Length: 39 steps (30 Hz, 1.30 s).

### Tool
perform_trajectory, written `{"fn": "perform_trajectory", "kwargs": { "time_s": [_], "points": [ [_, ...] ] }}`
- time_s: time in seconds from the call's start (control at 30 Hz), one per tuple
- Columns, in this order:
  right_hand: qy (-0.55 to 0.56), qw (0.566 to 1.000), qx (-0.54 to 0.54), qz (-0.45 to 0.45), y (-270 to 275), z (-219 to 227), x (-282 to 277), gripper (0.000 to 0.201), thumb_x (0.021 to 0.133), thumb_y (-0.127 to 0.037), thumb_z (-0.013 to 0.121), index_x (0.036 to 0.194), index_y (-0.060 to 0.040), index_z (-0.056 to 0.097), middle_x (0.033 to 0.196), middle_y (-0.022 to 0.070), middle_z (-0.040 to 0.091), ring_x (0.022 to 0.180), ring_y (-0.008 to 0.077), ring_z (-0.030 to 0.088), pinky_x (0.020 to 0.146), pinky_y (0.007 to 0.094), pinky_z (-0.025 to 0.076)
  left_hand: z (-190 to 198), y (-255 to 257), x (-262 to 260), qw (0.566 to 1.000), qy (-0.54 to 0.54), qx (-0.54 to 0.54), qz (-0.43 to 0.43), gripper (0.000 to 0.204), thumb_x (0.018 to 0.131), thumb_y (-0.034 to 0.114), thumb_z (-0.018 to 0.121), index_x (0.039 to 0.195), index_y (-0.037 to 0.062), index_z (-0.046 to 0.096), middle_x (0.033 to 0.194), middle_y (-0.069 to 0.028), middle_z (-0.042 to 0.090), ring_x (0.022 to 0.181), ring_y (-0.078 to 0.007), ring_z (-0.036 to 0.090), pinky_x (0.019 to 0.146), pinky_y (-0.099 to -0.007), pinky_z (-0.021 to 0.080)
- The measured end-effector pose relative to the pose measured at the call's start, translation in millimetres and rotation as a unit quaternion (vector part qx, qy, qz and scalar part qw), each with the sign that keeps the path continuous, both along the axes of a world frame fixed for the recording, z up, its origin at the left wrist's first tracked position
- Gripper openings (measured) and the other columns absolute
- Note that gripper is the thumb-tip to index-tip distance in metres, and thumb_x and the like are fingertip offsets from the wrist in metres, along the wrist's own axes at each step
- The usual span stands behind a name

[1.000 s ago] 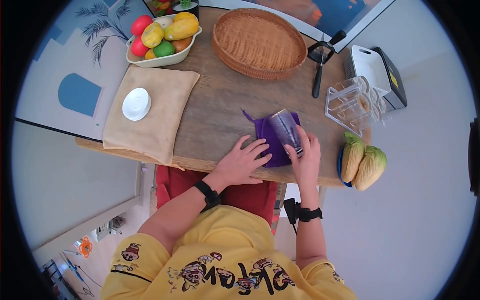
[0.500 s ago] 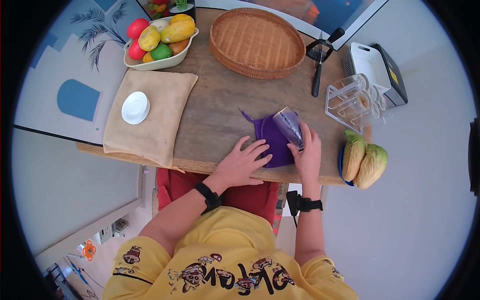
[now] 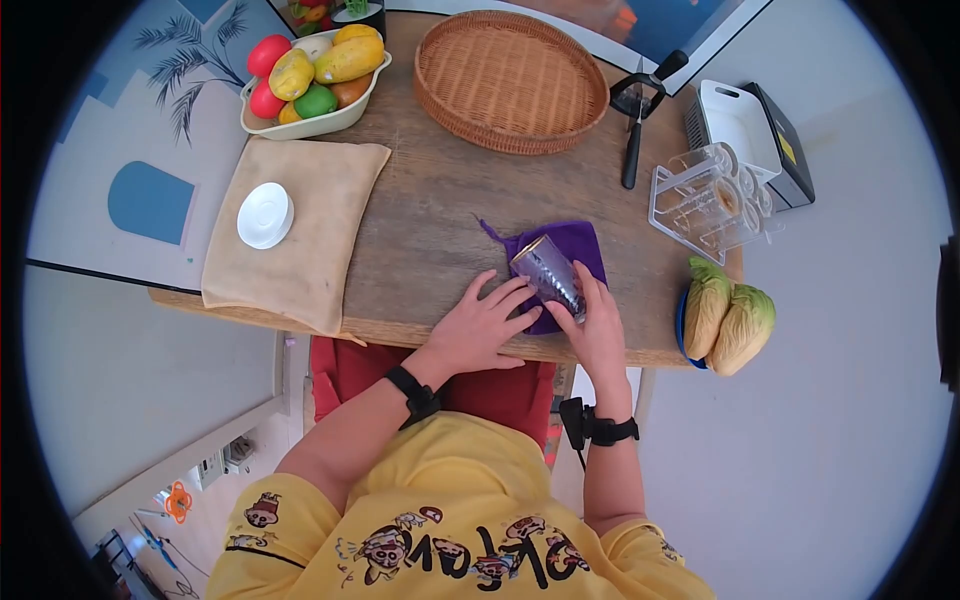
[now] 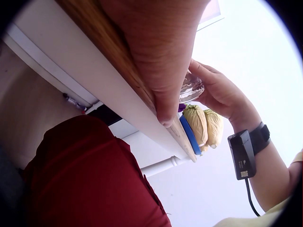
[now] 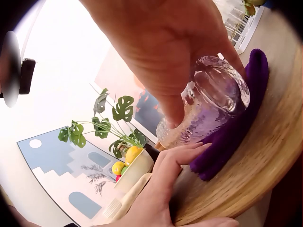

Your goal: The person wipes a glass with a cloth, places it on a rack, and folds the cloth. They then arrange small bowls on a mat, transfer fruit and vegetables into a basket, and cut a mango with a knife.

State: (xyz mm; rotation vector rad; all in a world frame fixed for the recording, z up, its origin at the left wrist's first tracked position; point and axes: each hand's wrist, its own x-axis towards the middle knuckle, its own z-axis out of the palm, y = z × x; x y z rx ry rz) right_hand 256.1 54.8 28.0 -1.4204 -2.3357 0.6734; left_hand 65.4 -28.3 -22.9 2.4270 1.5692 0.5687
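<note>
A clear drinking glass (image 3: 545, 272) with a gold rim lies tilted on its side over a purple cloth (image 3: 583, 240) with a drawstring-like tail. My right hand (image 3: 598, 330) grips the glass near its base, thumb on one side and fingers on the other. In the right wrist view the thick base of the glass (image 5: 222, 87) faces the camera, close over the folded cloth (image 5: 232, 142). Spread fingers of my left hand (image 3: 478, 328) rest on the cloth's left edge, fingertips right by the glass, with the palm at the table's front edge.
Beyond the hands is a round wicker tray (image 3: 515, 75). A rack of glass mugs (image 3: 715, 205) and cabbages (image 3: 740, 325) stand to the right. At left, a white dish (image 3: 265, 215) sits on a beige cloth (image 3: 310, 275), near a fruit bowl (image 3: 325, 125). A black-handled tool (image 3: 632, 155) lies behind.
My right hand has carried the glass left across the purple cloth, bringing it up to my left fingertips. The left hand has stayed in place.
</note>
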Motion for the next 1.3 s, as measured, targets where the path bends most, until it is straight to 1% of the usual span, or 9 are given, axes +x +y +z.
{"fn": "perform_trajectory", "kwargs": {
  "time_s": [0.13,0.2,0.33,0.53,0.7,0.83,1.0,1.17,1.3],
  "points": [
    [-0.032,0.992,0.117,0.017,12.9,-2.2,-1.0,0.070,0.082,-0.034,0.077,0.141,-0.0078,0.049,0.126,0.0180,0.060,0.113,0.0389,0.058,0.095,0.0477,0.047,0.6,0.4,-0.4,1.000,0.001,0.005,-0.001,0.075,0.078,0.058,0.071,0.137,0.0142,0.056,0.147,-0.0107,0.046,0.144,-0.0266,0.035,0.119,-0.0547,0.021],
    [-0.069,0.978,0.188,-0.055,25.5,-11.4,-1.3,0.071,0.081,-0.033,0.078,0.141,-0.0091,0.049,0.127,0.0171,0.059,0.113,0.0374,0.057,0.095,0.0463,0.047,0.8,-0.1,-0.4,1.000,-0.001,0.005,-0.003,0.075,0.078,0.059,0.071,0.137,0.0144,0.056,0.147,-0.0107,0.046,0.144,-0.0265,0.035,0.119,-0.0547,0.021],
    [-0.080,0.971,0.217,-0.066,28.0,-12.0,-1.7,0.067,0.082,-0.033,0.077,0.139,-0.0096,0.051,0.126,0.0169,0.059,0.113,0.0371,0.056,0.094,0.0454,0.047,-1.5,0.2,-0.7,1.000,-0.009,0.010,-0.004,0.075,0.078,0.058,0.071,0.137,0.0148,0.056,0.147,-0.0104,0.046,0.144,-0.0262,0.035,0.119,-0.0546,0.020],
    [-0.025,0.989,0.135,-0.057,1.9,15.5,0.5,0.056,0.084,-0.031,0.076,0.131,-0.0082,0.058,0.120,0.0188,0.059,0.110,0.0376,0.056,0.094,0.0459,0.045,1.2,0.0,0.0,1.000,0.003,0.004,0.001,0.075,0.078,0.059,0.070,0.137,0.0148,0.056,0.147,-0.0102,0.046,0.143,-0.0255,0.035,0.120,-0.0549,0.020],
    [0.039,0.999,0.013,-0.012,-7.2,-4.6,-2.7,0.070,0.082,-0.026,0.078,0.143,-0.0101,0.048,0.129,0.0207,0.057,0.118,0.0416,0.056,0.096,0.0480,0.048,1.3,1.2,-0.6,1.000,0.001,0.001,-0.004,0.075,0.078,0.058,0.071,0.137,0.0147,0.056,0.148,-0.0102,0.046,0.144,-0.0259,0.034,0.119,-0.0553,0.020],
    [0.017,0.999,0.018,-0.027,-3.4,-6.9,-4.5,0.072,0.081,-0.026,0.079,0.143,-0.0101,0.047,0.129,0.0203,0.058,0.116,0.0413,0.056,0.096,0.0479,0.048,0.4,0.6,0.2,1.000,-0.002,-0.001,0.000,0.075,0.078,0.057,0.072,0.138,0.0150,0.055,0.147,-0.0102,0.046,0.144,-0.0259,0.034,0.119,-0.0554,0.020],
    [-0.063,0.980,0.175,-0.075,26.4,-11.7,-4.1,0.074,0.079,-0.026,0.079,0.144,-0.0114,0.047,0.129,0.0176,0.058,0.114,0.0382,0.057,0.097,0.0458,0.047,1.4,0.9,0.0,1.000,0.002,-0.003,-0.003,0.075,0.078,0.058,0.071,0.138,0.0151,0.055,0.148,-0.0102,0.046,0.144,-0.0258,0.034,0.119,-0.0554,0.020],
    [-0.101,0.974,0.201,-0.033,12.9,-2.5,-3.0,0.073,0.080,-0.028,0.079,0.143,-0.0113,0.047,0.128,0.0173,0.058,0.114,0.0371,0.055,0.098,0.0465,0.045,0.3,0.7,-0.4,1.000,-0.006,-0.007,-0.002,0.075,0.078,0.058,0.071,0.138,0.0155,0.055,0.148,-0.0099,0.045,0.144,-0.0259,0.033,0.119,-0.0553,0.020],
    [-0.027,0.989,0.141,-0.035,-0.7,9.8,0.6,0.074,0.081,-0.030,0.079,0.144,-0.0093,0.046,0.127,0.0194,0.058,0.116,0.0387,0.054,0.098,0.0464,0.045,-0.1,0.0,0.3,1.000,0.000,-0.011,-0.002,0.076,0.078,0.058,0.071,0.138,0.0154,0.055,0.148,-0.0101,0.045,0.144,-0.0258,0.033,0.119,-0.0552,0.019]
  ]
}}
